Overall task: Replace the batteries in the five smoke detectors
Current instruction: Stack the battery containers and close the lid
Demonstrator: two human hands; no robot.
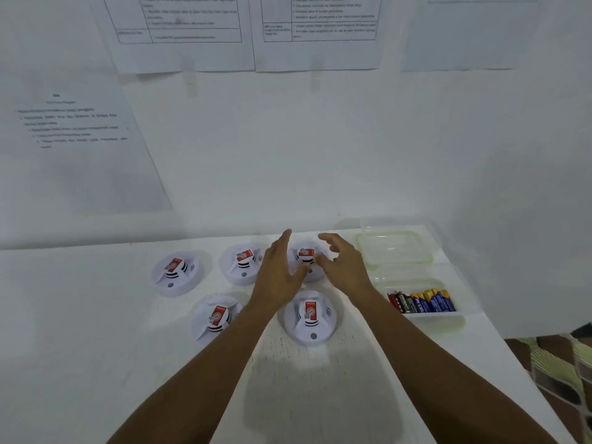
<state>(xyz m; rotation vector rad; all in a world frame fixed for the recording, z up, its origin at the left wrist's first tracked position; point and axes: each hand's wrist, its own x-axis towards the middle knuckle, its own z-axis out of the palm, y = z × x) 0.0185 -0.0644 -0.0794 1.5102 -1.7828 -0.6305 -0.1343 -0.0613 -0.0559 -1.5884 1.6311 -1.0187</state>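
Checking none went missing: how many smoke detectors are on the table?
5: back-left detector, back-middle detector, back-right detector partly behind left hand and right hand, front-left detector, front-right detector.

Two bare forearms reach forward from the lower edge and draw together, the bare left hand (pixel 278 272) open with straight fingers pointing ahead, the bare right hand (pixel 346 264) just beside it, palm down, fingers loosely curved, spread and holding nothing.

Smoke detectors (pixel 310 318): white, each with a red label. Batteries (pixel 421 301): black-red and blue-yellow. Surface (pixel 96 363): white; containers (pixel 395 251) clear, green-tinted.
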